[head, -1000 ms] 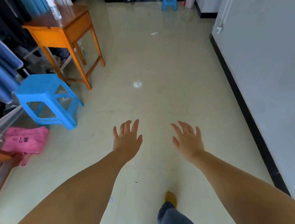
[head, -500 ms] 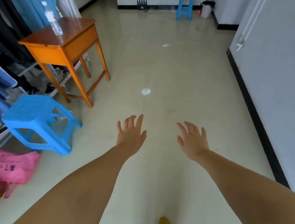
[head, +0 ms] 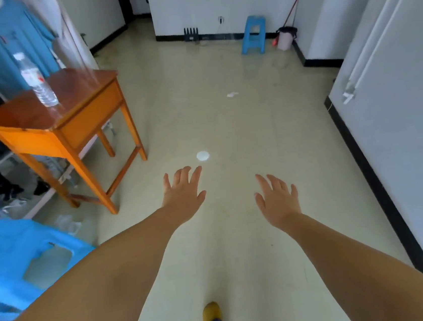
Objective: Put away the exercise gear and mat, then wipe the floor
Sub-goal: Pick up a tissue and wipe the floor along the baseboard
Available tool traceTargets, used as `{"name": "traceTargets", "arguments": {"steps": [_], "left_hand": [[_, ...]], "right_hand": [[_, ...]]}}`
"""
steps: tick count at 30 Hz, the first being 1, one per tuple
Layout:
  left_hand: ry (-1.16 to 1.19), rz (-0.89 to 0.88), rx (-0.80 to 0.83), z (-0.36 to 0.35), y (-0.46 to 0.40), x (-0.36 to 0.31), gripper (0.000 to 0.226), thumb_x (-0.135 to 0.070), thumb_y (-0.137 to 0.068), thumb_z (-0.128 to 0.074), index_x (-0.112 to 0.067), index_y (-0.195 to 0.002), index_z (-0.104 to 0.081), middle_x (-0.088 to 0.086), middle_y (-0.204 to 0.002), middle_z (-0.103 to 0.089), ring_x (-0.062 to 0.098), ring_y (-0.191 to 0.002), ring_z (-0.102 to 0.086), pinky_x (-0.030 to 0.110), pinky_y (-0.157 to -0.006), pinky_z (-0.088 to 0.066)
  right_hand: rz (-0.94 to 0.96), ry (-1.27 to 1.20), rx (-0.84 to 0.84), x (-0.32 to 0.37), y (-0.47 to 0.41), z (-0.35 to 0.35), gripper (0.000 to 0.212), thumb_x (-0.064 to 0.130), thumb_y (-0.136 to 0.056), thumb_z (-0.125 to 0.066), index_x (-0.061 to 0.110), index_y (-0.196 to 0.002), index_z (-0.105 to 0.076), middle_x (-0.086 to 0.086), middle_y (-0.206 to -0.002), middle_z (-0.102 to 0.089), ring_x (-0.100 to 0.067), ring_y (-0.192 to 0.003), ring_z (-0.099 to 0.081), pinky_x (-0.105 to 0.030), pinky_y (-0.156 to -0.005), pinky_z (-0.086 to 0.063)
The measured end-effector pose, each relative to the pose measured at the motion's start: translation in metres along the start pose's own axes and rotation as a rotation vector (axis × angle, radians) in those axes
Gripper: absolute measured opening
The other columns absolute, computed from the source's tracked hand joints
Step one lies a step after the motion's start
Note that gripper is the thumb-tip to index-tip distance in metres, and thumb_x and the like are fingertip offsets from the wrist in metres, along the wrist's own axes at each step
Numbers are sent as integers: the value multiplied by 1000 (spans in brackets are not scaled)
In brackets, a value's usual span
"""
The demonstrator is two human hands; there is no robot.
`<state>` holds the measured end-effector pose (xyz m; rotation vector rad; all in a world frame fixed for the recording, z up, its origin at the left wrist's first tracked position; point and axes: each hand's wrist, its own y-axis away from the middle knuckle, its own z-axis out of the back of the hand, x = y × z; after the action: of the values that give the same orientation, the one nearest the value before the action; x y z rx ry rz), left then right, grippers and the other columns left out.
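Both my arms reach forward over the pale glossy floor [head: 241,249]. My left hand [head: 182,194] is spread flat with straight fingers and holds nothing. My right hand [head: 278,200] is likewise spread and empty, a little lower and to the right. A round white spot [head: 202,155] lies on the floor just beyond my left fingertips, and a white scrap [head: 232,94] lies farther off. At the far wall a mop with a red handle [head: 295,1] stands in a pink bucket [head: 286,37]. No mat or exercise gear is in view.
An orange wooden table [head: 68,118] with a water bottle [head: 36,80] stands at left, clothes hanging behind it. A blue stool [head: 18,259] is at near left, another blue stool [head: 254,34] by the far wall. A white wall with black skirting [head: 369,168] runs along the right.
I have walked forward: the table and near stool slid down and left in view, and the far wall, stool and mop bucket came closer. Both hands stay spread and empty.
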<state>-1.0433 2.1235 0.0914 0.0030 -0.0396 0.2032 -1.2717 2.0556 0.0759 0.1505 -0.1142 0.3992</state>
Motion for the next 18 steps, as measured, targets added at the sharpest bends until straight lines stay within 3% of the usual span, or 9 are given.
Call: {"name": "traceTargets", "arguments": {"steps": [10,18], "left_hand": [[22,-143,20,-3,-239,27,66,-48,-98,-32,-21,-151,-3,7,-154,-17,24,-141,-18,51,-116,-11],[49,-106,12,-21,-472,50,67,-50,-97,-31,-22,-151,-3,7,-154,-17,24,-141,-18,51,-116,-10]], "right_hand": [[-70,25,10,0,-227,35,53,39,-102,-23,28,-151,-7,-3,-157,-16,-21,-144,-16,-51,-117,-11],[-37,68,47,-37,-447,50,53,39,-102,-21,30,-151,-5,1,-159,-12,-18,-146,-9,-51,-118,-5]]}}
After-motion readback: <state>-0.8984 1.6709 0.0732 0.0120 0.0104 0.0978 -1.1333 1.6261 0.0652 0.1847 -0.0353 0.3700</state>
